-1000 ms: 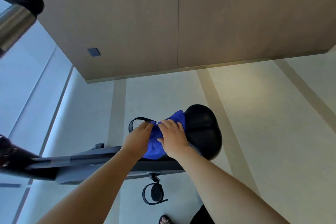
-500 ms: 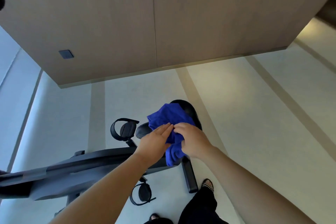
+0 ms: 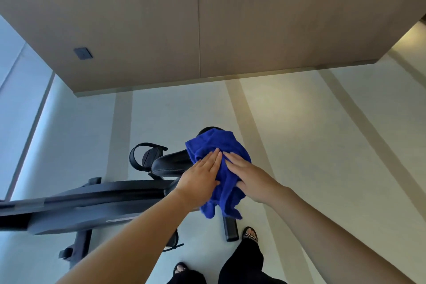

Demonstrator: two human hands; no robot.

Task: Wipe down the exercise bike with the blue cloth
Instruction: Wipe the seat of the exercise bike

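The blue cloth is draped over the black saddle of the exercise bike and hangs down its near side. My left hand lies flat on the cloth's left part, fingers straight. My right hand presses flat on its right part, fingertips almost touching the left hand's. The bike's dark frame runs left from under the saddle. A strapped pedal shows just left of the saddle. Most of the saddle's top is hidden under the cloth.
A tan wood-panel wall stands behind the bike, with a small dark square plate. Pale floor with beige stripes stretches to the right. My sandalled feet and black trousers stand right beside the bike's rear foot bar.
The cloth was bunched between both hands at the saddle's nose, then lifted. Now it is spread across the saddle with both palms flat on it. The view has shifted right.
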